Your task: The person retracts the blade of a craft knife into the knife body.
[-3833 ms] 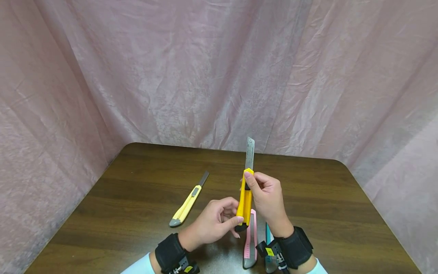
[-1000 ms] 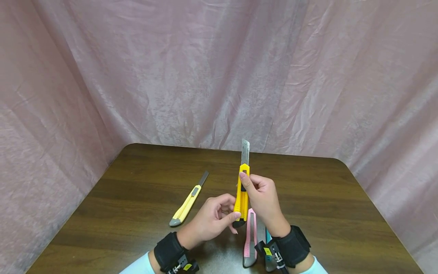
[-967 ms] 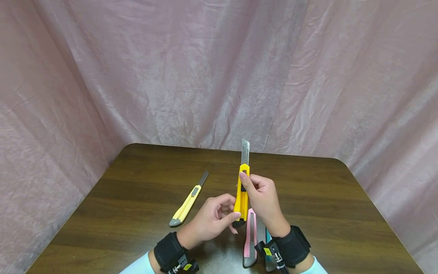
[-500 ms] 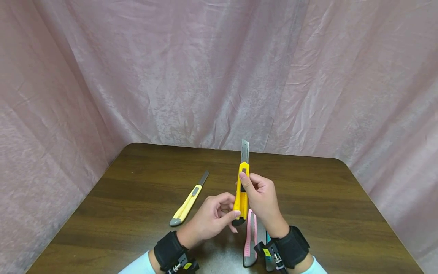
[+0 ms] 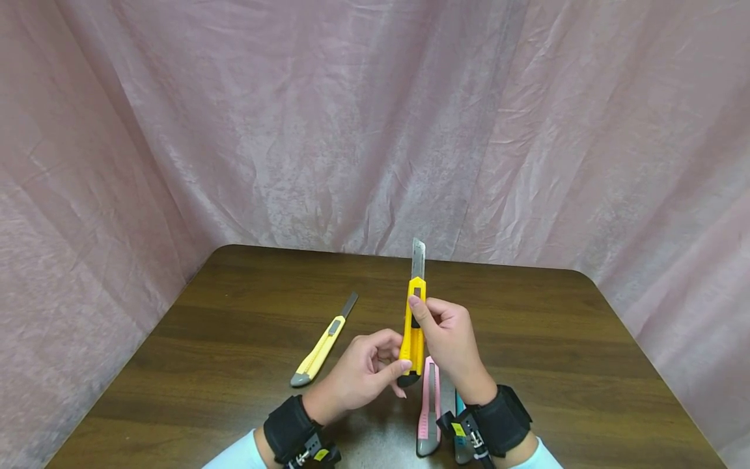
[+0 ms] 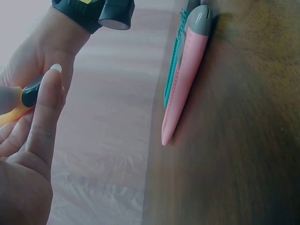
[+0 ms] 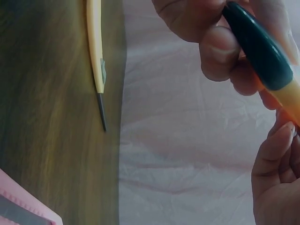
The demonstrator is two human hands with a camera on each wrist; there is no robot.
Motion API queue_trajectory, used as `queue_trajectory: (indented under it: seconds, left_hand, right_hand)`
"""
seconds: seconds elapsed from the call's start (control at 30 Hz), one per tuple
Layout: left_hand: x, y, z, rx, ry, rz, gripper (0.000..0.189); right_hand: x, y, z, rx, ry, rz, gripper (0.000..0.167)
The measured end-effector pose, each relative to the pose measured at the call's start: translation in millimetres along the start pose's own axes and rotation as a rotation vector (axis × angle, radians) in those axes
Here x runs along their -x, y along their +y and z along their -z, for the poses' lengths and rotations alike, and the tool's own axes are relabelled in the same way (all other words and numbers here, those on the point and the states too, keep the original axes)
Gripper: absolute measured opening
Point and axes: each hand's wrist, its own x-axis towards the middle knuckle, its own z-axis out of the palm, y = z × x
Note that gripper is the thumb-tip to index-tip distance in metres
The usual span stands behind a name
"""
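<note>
Raised above the table, a deep-yellow utility knife (image 5: pixel 413 348) points away from me with a length of blade (image 5: pixel 418 259) out of its tip. My right hand (image 5: pixel 454 335) grips it near the front, thumb on the face by the dark slider. Down at the black end cap (image 7: pixel 260 49), my left hand (image 5: pixel 366 371) pinches the handle between thumb and fingers. Below the hands, a pink utility knife (image 5: pixel 429 410) lies on the table. Beside it is a teal one (image 5: pixel 459 407), partly covered by my right wrist.
A pale-yellow utility knife (image 5: pixel 319 352) with its blade out lies to the left on the brown wooden table (image 5: pixel 527 319). Pink curtains (image 5: pixel 351 130) hang behind the table's far edge. Black straps with small cameras sit on both wrists.
Since the oldest frame, both hands and the deep-yellow knife have shifted slightly left, and the knife's face has turned a little. Over the last second they have barely moved.
</note>
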Motion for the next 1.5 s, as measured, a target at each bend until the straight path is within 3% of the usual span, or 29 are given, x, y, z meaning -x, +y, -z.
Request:
queue_trajectory:
  seconds: [0.2, 0.43, 0.6, 1.07, 1.3, 1.5]
  left_hand:
    - [-0.9, 1.7, 0.3, 0.010, 0.015, 0.000, 0.020]
    - [-0.6, 2.6, 1.0, 0.009, 0.002, 0.006, 0.021]
    - [-0.3, 3.0, 0.8, 0.009, -0.008, 0.011, 0.022]
    - [-1.0, 2.7, 1.0, 0.012, 0.013, -0.001, 0.021]
    - [-1.2, 3.8, 1.4, 0.001, 0.024, 0.015, 0.022]
    - [-1.3, 2.6, 1.9, 0.002, 0.021, 0.004, 0.022]
  right_hand:
    - [0.0, 0.1, -1.7, -0.007, -0.024, 0.031, 0.025]
    - [-0.4, -1.3, -1.9, -0.033, 0.031, -0.013, 0.036]
    - [-0.9, -1.2, 0.7, 0.010, 0.013, -0.022, 0.035]
    - [-2.2, -3.5, 1.8, 0.002, -0.047, 0.069, 0.023]
    - [-3.1, -2.9, 1.0, 0.043, -0.001, 0.019, 0.031]
    - [-2.2, -1.3, 1.1, 0.039, -0.018, 0.021, 0.034]
